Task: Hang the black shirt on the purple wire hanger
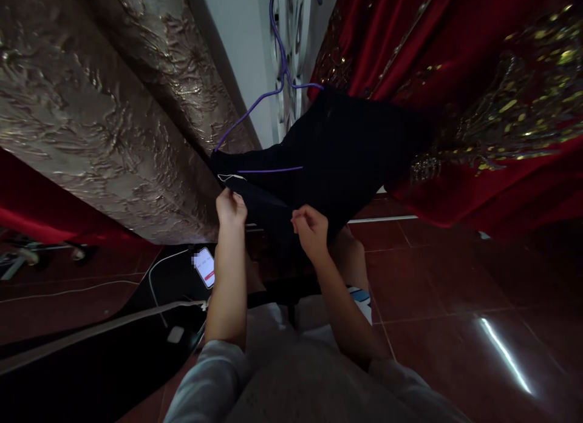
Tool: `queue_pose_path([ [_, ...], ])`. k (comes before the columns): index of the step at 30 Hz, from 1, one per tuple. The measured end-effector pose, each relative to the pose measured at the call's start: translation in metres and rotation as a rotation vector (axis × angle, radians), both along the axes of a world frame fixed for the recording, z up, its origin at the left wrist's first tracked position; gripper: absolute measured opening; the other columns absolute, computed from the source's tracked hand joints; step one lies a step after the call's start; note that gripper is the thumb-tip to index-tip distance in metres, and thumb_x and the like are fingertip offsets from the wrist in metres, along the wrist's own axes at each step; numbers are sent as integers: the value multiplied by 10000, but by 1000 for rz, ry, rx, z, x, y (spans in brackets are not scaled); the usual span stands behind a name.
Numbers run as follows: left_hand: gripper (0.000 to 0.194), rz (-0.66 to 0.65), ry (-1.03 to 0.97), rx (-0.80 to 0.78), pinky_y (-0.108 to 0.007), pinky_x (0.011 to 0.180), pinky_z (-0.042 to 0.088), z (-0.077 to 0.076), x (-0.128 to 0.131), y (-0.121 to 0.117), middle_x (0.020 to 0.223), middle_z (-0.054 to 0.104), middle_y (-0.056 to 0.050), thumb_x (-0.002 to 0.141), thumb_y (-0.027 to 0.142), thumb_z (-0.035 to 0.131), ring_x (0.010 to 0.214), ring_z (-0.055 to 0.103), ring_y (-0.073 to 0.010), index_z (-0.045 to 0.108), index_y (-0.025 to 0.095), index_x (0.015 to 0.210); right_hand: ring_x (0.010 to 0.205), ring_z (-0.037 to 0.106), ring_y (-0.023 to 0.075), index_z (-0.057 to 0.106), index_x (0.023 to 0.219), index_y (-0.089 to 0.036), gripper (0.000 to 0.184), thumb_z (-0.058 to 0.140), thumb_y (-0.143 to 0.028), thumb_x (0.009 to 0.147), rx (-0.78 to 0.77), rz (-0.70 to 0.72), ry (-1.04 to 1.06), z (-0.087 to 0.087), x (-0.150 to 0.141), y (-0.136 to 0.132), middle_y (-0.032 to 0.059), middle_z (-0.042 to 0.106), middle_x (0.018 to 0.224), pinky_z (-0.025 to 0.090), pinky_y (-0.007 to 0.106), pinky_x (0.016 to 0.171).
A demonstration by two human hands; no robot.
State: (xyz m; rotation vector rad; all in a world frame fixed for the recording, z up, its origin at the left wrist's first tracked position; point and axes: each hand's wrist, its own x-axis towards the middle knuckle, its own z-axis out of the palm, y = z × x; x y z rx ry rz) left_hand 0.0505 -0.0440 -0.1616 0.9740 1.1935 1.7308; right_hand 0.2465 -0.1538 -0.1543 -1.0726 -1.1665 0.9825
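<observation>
A dark garment hangs on a purple hanger; its exact cut is lost in the dim light. The hanger's lower bar shows across the garment's front. My left hand is closed on the garment's left edge, just below a thin white loop that looks like a strap or tag string. Lower and to the right, my right hand pinches the cloth with curled fingers. Between the two hands the garment's edge runs fairly straight.
A beige textured curtain hangs at left, red sequined cloth at right. White metal latticework stands behind the hanger. A lit phone and white cable lie on a black surface at lower left. Red tiles cover the floor.
</observation>
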Motion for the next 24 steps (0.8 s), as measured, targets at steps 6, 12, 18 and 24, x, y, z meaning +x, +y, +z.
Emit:
queue_pose_path([
  [6,141,-168,188,-117,-250,636,531,-13,9,-27,632,605,5,857,268,651,595,606,-144,577,170,788,544,451,99,564,702,-205,251,580,-358,901,-36,-225,173,-3,33,-28,-23,516,602,353,248,546],
  [12,89,-452,442,-65,-235,662,484,9,0,-44,697,655,-27,716,165,771,684,587,-163,689,138,741,569,436,96,529,696,-199,241,581,-315,900,-5,-236,237,3,35,-30,-28,486,626,343,243,556],
  [18,305,-448,173,54,-256,719,535,31,28,-65,788,585,-7,874,478,736,698,574,-146,667,189,942,843,575,153,596,848,-195,212,698,-380,828,-93,-273,-27,-14,43,-28,17,607,867,470,287,817],
  [24,227,-499,539,298,-313,917,503,62,61,-87,1014,648,-82,979,404,627,982,627,-218,698,189,975,1198,612,226,573,1310,-201,552,749,-379,818,-9,315,-117,-5,11,-12,90,650,1302,466,362,1067],
])
